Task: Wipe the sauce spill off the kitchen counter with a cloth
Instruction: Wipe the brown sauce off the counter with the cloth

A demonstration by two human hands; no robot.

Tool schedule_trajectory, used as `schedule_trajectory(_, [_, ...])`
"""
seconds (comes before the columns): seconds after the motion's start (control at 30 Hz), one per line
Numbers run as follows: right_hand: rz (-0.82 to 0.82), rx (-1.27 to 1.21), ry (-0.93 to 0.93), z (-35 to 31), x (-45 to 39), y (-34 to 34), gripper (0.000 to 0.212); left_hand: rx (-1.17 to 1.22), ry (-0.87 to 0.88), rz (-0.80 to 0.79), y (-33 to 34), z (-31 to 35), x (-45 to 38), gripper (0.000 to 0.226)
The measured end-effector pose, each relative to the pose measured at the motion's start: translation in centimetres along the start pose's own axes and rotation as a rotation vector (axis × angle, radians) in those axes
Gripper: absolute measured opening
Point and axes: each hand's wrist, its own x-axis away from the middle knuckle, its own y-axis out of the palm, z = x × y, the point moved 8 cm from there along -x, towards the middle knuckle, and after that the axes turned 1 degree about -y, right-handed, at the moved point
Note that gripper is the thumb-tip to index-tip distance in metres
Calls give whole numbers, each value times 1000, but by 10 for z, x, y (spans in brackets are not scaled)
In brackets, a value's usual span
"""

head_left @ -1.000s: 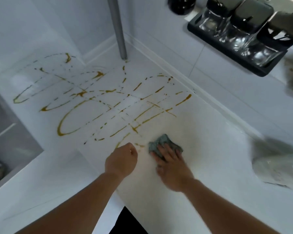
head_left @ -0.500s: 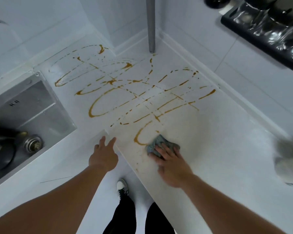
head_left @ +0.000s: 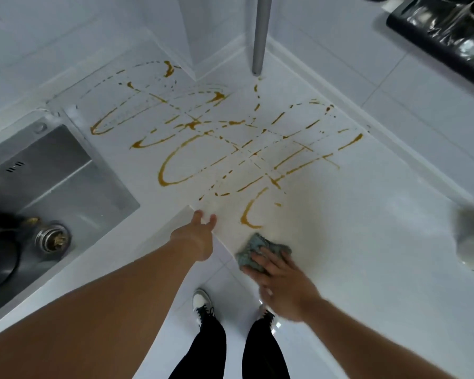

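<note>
White counter [head_left: 367, 214]: brown sauce [head_left: 230, 149] in looping lines. Right hand [head_left: 282, 283], fingers flat, presses grey cloth [head_left: 253, 248] at counter's front edge. Left hand [head_left: 196, 236] touches counter's inner corner. Steel sink [head_left: 66, 184] left.

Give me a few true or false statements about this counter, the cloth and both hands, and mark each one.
1. The right hand presses the cloth flat on the counter. True.
2. The sauce spill is all wiped away. False: brown lines cover much of the counter.
3. The left hand holds a second cloth. False: it holds nothing and rests at the counter's edge.
4. A metal sink lies left of the spill. True.
</note>
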Motion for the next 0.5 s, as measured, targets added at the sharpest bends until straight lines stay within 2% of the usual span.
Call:
schedule_trajectory(0.03, [18, -61, -43, 13, -12, -17, 60, -24, 9, -16, -2, -3, -1, 93])
schedule_trajectory(0.07, [70, -240, 73, 44, -24, -40, 56, -48, 18, -27, -5, -3, -1, 91])
schedule_trajectory(0.1, [184, -324, 231, 78, -31, -68, 52, -69, 27, -35, -7, -4, -2, 90])
schedule_trajectory(0.13, [325, -319, 469, 119, -31, -89, 50, -85, 30, -43, -8, -3, -2, 89])
schedule_trajectory(0.17, [368, -362, 686, 145, -29, -93, 52, -97, 33, -45, -7, -4, -2, 90])
schedule_trajectory(0.2, [339, -333, 850, 155, -25, -90, 56, -106, 35, -40, -6, -4, -2, 91])
schedule_trajectory(0.23, [297, -235, 901, 146, -25, -84, 60, -118, 44, -26, -6, -5, -3, 92])
schedule_trajectory(0.3, [303, -109, 818, 91, -33, -53, 65, -138, 53, -7, -4, -6, -4, 94])
schedule_trajectory(0.33, [280, -62, 709, 51, -38, -33, 67, -146, 64, 1, -4, -5, -6, 94])
schedule_trajectory(0.4, [133, 32, 446, -10, -35, 10, 68, -168, 72, 16, -5, -7, -8, 93])
schedule_trajectory(0.47, [62, 113, 193, -3, -32, -1, 61, -172, 83, 6, -5, -9, -10, 91])
schedule_trajectory(0.5, [70, 115, 140, 19, -33, -18, 57, -174, 90, 4, -4, -10, -11, 91])
